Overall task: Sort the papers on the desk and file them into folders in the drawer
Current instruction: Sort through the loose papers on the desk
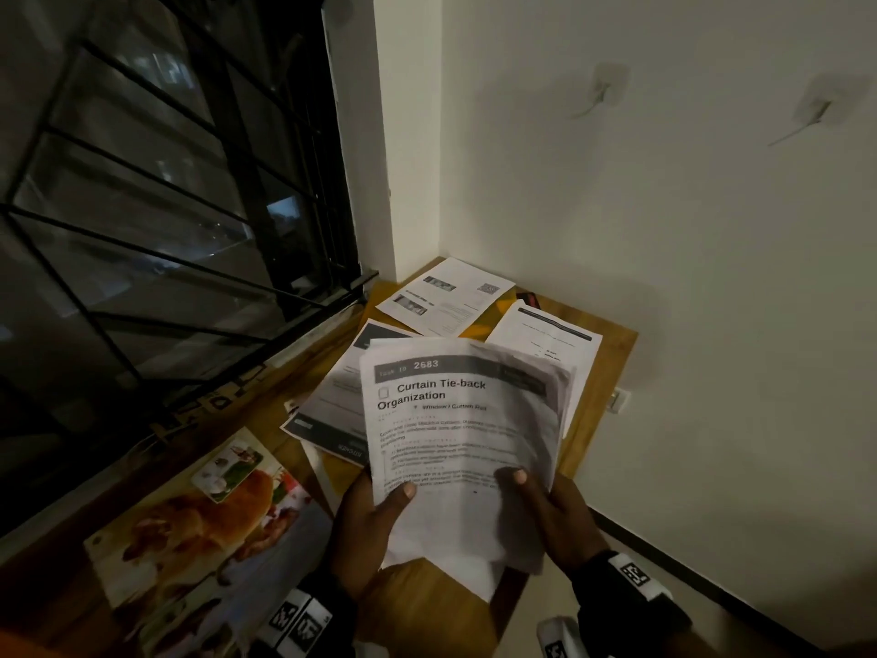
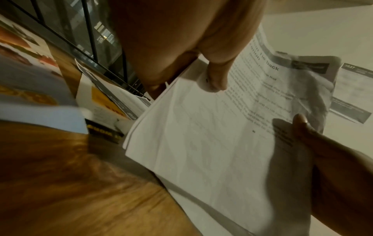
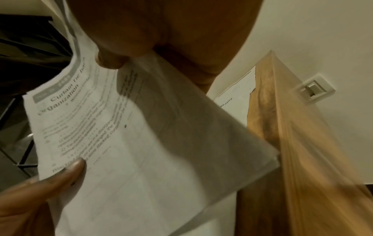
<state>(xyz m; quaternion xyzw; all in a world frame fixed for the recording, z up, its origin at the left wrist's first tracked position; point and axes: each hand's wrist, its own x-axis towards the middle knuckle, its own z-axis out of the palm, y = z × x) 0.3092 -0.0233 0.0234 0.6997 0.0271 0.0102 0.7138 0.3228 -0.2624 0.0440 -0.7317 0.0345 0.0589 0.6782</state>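
Above the desk (image 1: 441, 605), both hands' fingers (image 1: 402, 492) pinch the papers (image 1: 462, 420).

Black wristbands (image 1: 617, 586) carry white blocks printed with black square markers.
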